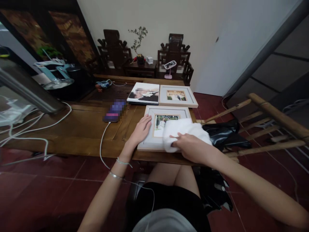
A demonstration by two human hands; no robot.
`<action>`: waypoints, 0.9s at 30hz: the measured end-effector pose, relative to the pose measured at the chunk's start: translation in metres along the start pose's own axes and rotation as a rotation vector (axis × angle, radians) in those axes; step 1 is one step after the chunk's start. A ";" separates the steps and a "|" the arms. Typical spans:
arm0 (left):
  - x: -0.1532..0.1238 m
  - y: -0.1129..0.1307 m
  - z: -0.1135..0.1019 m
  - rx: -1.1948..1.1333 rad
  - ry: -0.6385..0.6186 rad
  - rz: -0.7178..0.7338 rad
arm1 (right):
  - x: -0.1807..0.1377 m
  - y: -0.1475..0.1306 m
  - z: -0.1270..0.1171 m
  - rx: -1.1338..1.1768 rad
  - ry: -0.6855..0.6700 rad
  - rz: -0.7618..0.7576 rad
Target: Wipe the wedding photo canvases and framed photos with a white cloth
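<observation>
Left hand [141, 129]: lying open and flat, fingers together, pressing on the left border of the near picture frame [169, 110]. Right hand [190, 146]: curling over a bunched white cloth [185, 130] and holding it down on the right half of that frame, covering part of the photograph.

1. Red tiled floor [48, 180]: spreading under everything.
2. Wooden table [79, 129]: low, dark brown, standing in front of the person's knees and carrying the frames.
3. Bamboo chair [272, 119]: lying tilted just right of the table.
4. Two dark carved chairs [113, 51]: standing against the far wall, a small side table between them.
5. Black bag [224, 133]: slumping off the table's right end, touching the cloth's far side.
6. Near picture frame: pale, lying flat at the table's front edge, directly under both hands.
7. Second picture frame [178, 96]: lying flat just behind the near one, close to it; whether they are touching cannot be told.
8. Photo album [145, 92]: lying left of the second frame, edge to edge.
9. White cloth: sitting on the near frame, under the right hand.
10. Phone [115, 110]: blurred, resting left of the near frame, well clear of the left hand.
11. White cable [102, 145]: running from the phone over the table's front edge.
12. Potted plant [138, 42]: standing on the side table.
13. Thin bracelets [120, 161]: circling the left wrist.
</observation>
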State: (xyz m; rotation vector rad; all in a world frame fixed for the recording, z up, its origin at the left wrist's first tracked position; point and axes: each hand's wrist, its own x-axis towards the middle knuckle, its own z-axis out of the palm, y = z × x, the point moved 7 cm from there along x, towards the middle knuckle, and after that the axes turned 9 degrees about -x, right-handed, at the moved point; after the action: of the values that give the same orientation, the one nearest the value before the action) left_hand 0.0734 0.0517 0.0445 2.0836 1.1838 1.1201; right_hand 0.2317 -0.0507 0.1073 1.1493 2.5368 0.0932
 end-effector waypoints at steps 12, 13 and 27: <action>-0.001 -0.001 0.003 0.050 -0.071 0.044 | 0.049 0.096 0.024 -0.067 0.234 0.400; -0.001 -0.001 0.003 0.047 -0.068 0.045 | 0.057 0.099 0.024 -0.055 0.240 0.451; -0.001 -0.001 0.002 0.024 -0.051 0.033 | 0.024 -0.007 0.001 0.077 0.114 -0.140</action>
State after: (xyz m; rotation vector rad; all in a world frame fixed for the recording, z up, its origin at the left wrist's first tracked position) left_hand 0.0741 0.0516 0.0426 2.1441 1.1488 1.0660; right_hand 0.2124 -0.0377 0.0975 1.0162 2.7352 0.0267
